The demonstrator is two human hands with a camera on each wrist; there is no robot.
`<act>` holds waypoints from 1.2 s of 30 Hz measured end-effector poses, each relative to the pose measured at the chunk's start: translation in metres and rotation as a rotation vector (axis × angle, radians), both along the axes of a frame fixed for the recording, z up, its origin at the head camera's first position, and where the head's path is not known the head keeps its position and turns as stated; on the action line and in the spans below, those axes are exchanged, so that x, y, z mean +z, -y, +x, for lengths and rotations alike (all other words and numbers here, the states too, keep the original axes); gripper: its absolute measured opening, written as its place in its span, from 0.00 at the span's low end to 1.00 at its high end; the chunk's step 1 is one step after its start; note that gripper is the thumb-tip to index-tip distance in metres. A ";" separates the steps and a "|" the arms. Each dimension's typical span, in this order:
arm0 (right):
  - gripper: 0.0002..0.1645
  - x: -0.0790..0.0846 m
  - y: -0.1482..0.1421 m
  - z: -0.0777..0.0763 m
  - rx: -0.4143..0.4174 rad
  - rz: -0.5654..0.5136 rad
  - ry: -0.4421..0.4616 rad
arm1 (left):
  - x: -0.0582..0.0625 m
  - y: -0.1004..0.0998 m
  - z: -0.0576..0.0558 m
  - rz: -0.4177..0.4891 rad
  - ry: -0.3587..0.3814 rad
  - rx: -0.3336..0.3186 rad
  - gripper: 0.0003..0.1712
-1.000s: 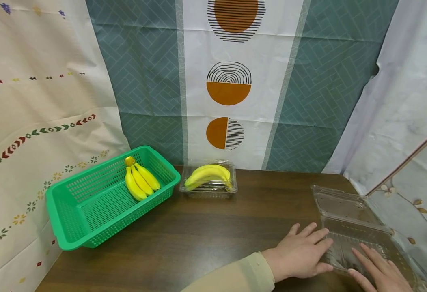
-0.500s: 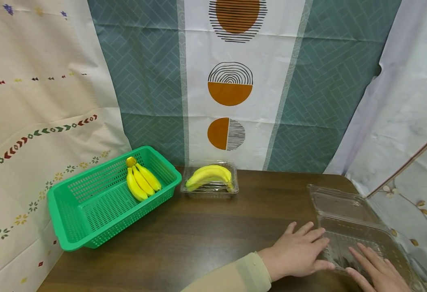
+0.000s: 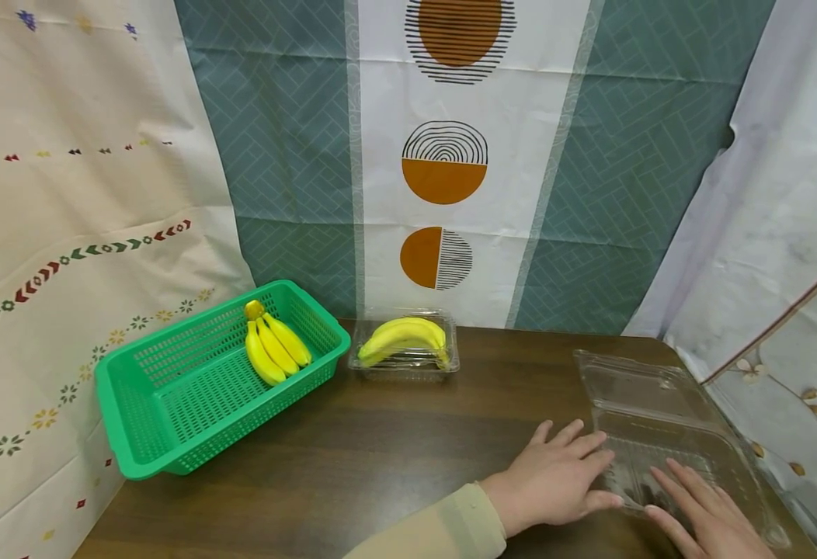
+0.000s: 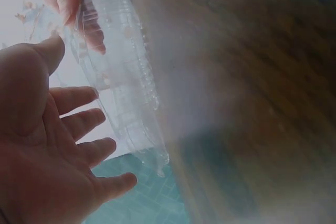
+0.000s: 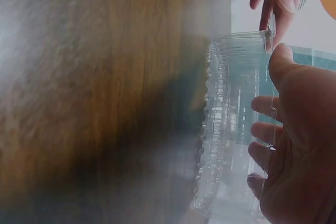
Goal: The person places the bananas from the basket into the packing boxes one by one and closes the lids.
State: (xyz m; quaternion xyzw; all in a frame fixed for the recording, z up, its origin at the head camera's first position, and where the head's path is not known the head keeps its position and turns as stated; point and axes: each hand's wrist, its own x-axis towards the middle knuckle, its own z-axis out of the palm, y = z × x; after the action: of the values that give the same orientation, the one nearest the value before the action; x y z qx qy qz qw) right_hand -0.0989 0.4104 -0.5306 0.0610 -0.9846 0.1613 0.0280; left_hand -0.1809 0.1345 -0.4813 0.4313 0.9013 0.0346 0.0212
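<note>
A clear plastic clamshell container (image 3: 660, 423) lies opened out at the right of the table, its lid folded back to the far side. My left hand (image 3: 551, 481) touches the left edge of its tray with spread, straight fingers. Over the tray's near right part is my right hand (image 3: 712, 516), fingers extended. In the right wrist view, the right thumb (image 5: 282, 61) lies by the rim, with the other fingers behind the clear plastic. The left wrist view shows the left palm (image 4: 42, 145) beside the container wall.
A green basket (image 3: 111, 423) at the left holds a bunch of yellow bananas (image 3: 276, 349). By the back curtain stands another clear container (image 3: 408, 375), lid down, with bananas (image 3: 405, 335) inside. Patterned cloths (image 3: 793, 388) border the brown table (image 3: 394, 442).
Both hands and the opened container have shifted left across the table together. The basket and the container with bananas stay in place while the head view drifts slightly.
</note>
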 end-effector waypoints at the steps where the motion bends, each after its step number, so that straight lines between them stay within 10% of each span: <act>1: 0.43 0.001 0.002 0.000 0.002 0.003 -0.009 | 0.000 0.001 -0.001 0.004 0.001 0.003 0.40; 36: 0.41 0.020 0.073 -0.019 0.105 -0.046 -0.053 | 0.001 0.058 -0.015 0.111 -0.052 0.102 0.39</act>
State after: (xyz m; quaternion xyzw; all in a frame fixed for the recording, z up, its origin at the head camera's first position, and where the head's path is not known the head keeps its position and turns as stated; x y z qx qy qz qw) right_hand -0.1176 0.3372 -0.5109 0.1159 -0.9751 0.1834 0.0469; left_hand -0.1958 0.0769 -0.4799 0.3862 0.9190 0.0745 -0.0279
